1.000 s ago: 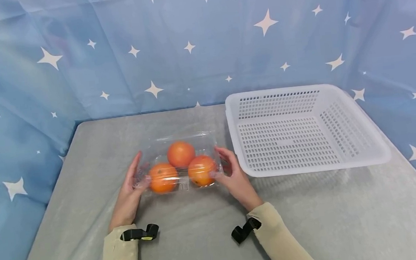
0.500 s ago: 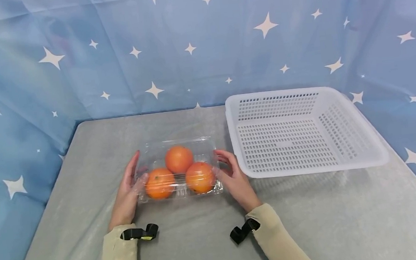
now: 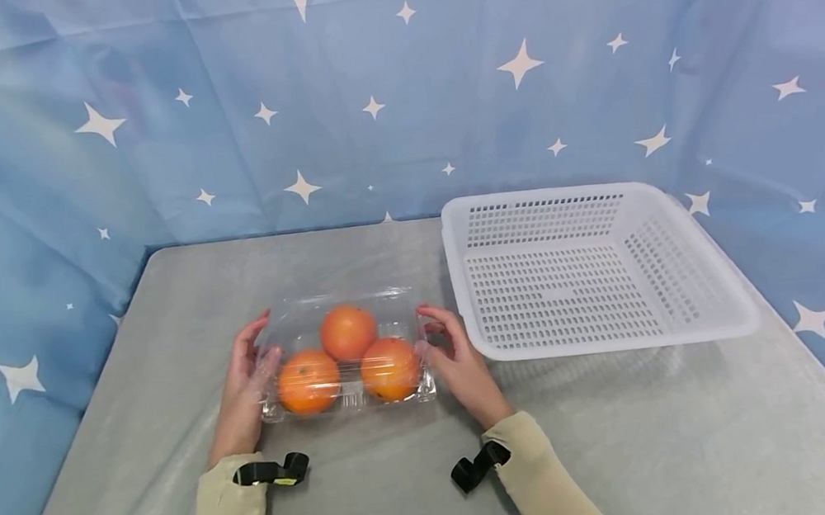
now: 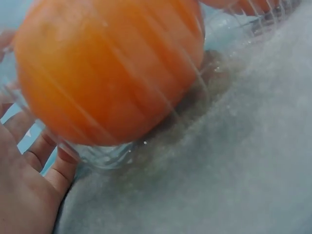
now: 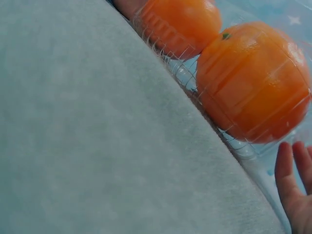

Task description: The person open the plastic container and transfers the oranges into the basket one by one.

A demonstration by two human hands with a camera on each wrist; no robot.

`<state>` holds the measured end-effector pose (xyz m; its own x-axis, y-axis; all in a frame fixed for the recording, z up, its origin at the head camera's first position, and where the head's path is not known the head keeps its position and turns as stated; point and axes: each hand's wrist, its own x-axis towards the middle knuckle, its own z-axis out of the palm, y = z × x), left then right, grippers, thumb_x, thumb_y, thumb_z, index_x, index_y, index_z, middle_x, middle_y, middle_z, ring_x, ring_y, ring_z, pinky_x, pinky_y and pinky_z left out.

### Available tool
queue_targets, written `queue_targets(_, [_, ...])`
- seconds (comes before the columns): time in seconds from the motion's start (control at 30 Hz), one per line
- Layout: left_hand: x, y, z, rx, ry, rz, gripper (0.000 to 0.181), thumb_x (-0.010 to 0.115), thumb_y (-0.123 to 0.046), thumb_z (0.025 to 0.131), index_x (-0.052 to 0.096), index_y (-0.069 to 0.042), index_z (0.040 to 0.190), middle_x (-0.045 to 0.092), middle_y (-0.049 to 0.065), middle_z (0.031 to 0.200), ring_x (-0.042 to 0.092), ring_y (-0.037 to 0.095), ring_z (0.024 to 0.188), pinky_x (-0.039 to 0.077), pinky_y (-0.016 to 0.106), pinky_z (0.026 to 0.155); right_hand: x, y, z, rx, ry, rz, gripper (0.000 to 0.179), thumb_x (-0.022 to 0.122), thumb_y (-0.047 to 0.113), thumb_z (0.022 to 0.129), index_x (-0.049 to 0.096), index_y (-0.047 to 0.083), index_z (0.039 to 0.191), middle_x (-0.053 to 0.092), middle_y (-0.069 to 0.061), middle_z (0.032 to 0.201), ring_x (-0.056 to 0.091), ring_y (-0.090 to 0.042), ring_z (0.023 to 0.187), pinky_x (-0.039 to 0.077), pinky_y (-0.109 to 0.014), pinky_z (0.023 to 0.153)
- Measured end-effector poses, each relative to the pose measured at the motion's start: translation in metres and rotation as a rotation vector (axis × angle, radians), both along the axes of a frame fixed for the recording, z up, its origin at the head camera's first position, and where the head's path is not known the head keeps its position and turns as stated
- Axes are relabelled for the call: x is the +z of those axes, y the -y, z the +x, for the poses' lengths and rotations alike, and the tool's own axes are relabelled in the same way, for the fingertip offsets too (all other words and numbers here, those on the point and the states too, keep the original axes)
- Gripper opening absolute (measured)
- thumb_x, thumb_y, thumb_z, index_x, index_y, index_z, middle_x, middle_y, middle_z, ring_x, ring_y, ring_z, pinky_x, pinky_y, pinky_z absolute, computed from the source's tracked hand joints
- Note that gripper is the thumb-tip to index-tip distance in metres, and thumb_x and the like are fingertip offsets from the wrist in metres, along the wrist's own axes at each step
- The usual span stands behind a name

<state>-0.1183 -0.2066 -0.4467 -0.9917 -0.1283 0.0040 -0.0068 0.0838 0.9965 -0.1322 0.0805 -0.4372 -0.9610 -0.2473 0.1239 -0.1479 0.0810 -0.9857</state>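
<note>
A clear plastic fruit box (image 3: 352,404) sits on the grey table, left of the middle. Inside are three oranges: a back orange (image 3: 348,332), a left orange (image 3: 308,382) and a right orange (image 3: 390,369). My left hand (image 3: 239,394) holds the left end, its thumb overlapping the plastic and its fingers along the side; the left wrist view shows the left orange (image 4: 112,73) close up through the wall. At the opposite end my right hand (image 3: 464,369) holds the box, with fingertips (image 5: 284,148) right at the wall in the right wrist view.
A white perforated plastic basket (image 3: 585,346) stands at the back right, close beside my right hand. Grey cloth covers the table (image 3: 375,493). A blue curtain (image 3: 334,66) with white stars hangs behind and along both sides.
Both hands have brought the box with its oranges slightly nearer and a little to the left. The whole head view has shifted downward slightly. The basket stays in its place.
</note>
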Motion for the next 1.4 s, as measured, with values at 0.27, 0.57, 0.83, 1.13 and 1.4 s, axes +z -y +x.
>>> queue_targets(0.27, [-0.0012,-0.0025,-0.0027,-0.003,-0.03,0.004,0.058,0.059,-0.034,0.085,0.033,-0.017,0.134,0.026,-0.016,0.141,0.017,0.005,0.131,0.011,0.043,0.106,-0.0046,0.0001,-0.0055,0.079,-0.059,-0.075,0.046,0.053,0.001,0.087,0.032,0.001,0.129,0.011,-0.003,0.149,0.026,-0.02,0.13,0.039,-0.04,0.088])
queue_targets(0.57, [-0.0029,-0.0026,0.0018,-0.008,-0.01,0.028,0.058,0.058,-0.036,0.085,0.031,-0.025,0.136,0.027,-0.015,0.141,0.021,0.01,0.131,0.017,0.044,0.105,-0.0058,0.0015,-0.0041,0.125,-0.034,-0.112,0.032,0.055,0.001,0.086,0.031,-0.005,0.108,0.007,-0.005,0.149,0.017,-0.019,0.134,0.035,-0.03,0.076])
queue_targets(0.83, [0.0004,-0.0024,-0.0018,-0.013,-0.031,0.076,0.054,0.059,-0.026,0.086,0.032,-0.019,0.132,0.029,-0.012,0.141,0.021,0.009,0.13,0.016,0.044,0.105,-0.0029,0.0013,-0.0057,0.109,-0.032,-0.133,0.035,0.056,0.001,0.086,0.03,-0.005,0.108,0.011,-0.004,0.149,0.02,-0.02,0.133,0.034,-0.027,0.073])
queue_targets(1.13, [-0.0005,-0.0053,-0.0001,0.067,0.003,0.059,0.052,0.061,-0.032,0.083,0.033,-0.017,0.124,0.034,-0.014,0.138,0.029,0.019,0.122,0.023,0.037,0.096,-0.0045,-0.0011,-0.0055,0.089,-0.038,-0.126,0.046,0.053,0.001,0.087,0.031,0.001,0.127,0.018,-0.001,0.147,0.026,-0.022,0.13,0.032,-0.043,0.092])
queue_targets(1.4, [-0.0008,-0.0059,-0.0033,0.101,-0.002,0.061,0.049,0.061,-0.027,0.084,0.034,-0.008,0.12,0.037,-0.01,0.137,0.03,0.016,0.125,0.022,0.042,0.1,-0.0069,-0.0003,-0.0078,0.048,0.023,-0.146,0.04,0.056,0.005,0.087,0.033,0.0,0.12,0.025,0.004,0.145,0.03,-0.016,0.128,0.033,-0.038,0.094])
